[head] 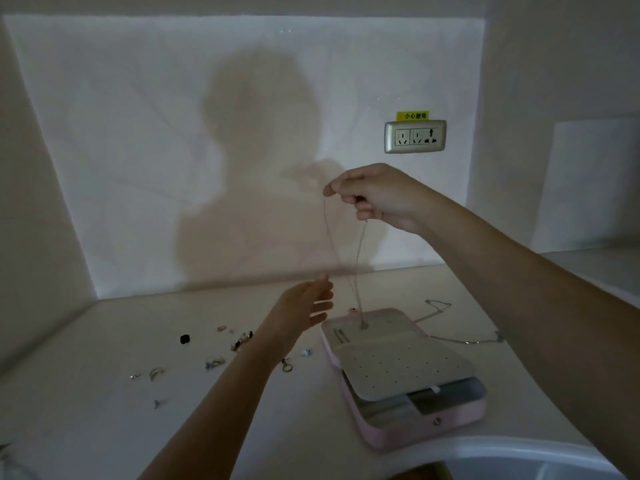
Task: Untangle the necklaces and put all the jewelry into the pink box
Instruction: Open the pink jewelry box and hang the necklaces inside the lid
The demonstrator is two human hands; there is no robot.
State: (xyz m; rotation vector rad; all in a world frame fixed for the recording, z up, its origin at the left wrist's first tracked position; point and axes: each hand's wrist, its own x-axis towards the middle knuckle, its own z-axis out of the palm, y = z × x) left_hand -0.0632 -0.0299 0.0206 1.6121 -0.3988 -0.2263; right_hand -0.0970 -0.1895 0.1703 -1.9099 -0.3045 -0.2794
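My right hand (375,195) is raised above the counter, pinching the top of a thin necklace chain (360,258) that hangs down in a loop. Its lower end touches the grey insert of the open pink box (391,431), which lies flat at the right. My left hand (304,308) hovers lower, fingers apart, close to the chain's left strand, holding nothing that I can see. A second silver necklace (460,337) lies on the counter behind the box. Several rings and small pieces (239,341) are scattered on the counter at the left.
A wall socket (415,136) with a yellow label sits on the back wall above the counter. A white curved rim (519,452) fills the bottom right corner. The back wall meets the counter just behind the jewelry.
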